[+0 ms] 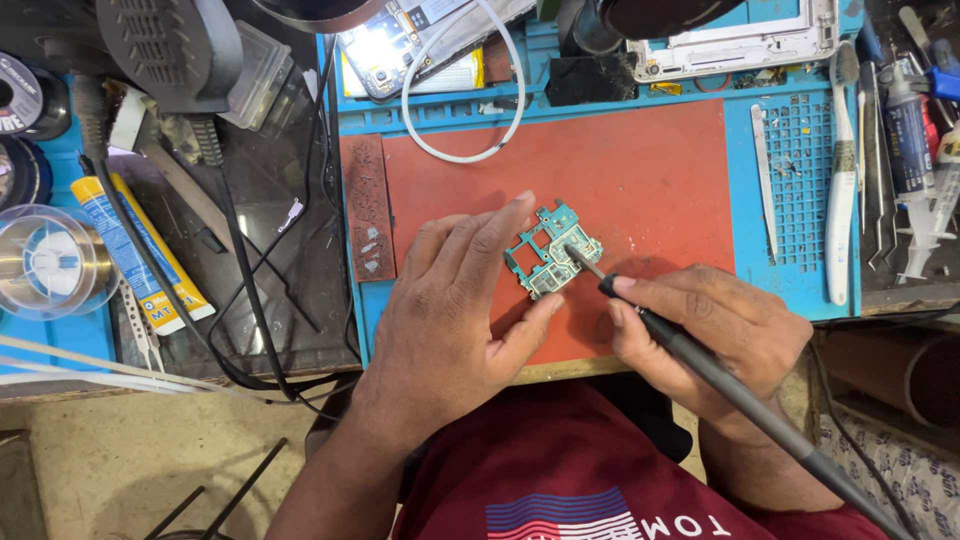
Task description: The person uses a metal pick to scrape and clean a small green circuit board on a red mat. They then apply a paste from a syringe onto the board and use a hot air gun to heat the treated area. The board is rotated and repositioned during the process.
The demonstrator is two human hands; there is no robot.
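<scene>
- Leftmost, along the worktop's left edge: a clear solder spool [48, 262] and a yellow-and-blue tube [140, 252] lying slantwise beside it; black cables [240, 290] trailed toward the front edge.
- Left hand [455, 310] lay on the red mat [650, 170], fingers spread and loosely curled; index fingertip and thumb touched the near-left side of the green circuit board [553, 250], pinning it flat.
- Circuit board sat on the red mat, near its front edge, roughly mid-width, between the two hands.
- Right hand [715, 335] was clenched in a pen grip round a black soldering iron [700, 365]; the metal tip rested on the board's upper face.
- Farther right, on the blue tray [745, 290] bordering the mat: a white toothbrush [842, 190], then tweezers [878, 160] and a syringe [925, 220] by the right edge.
</scene>
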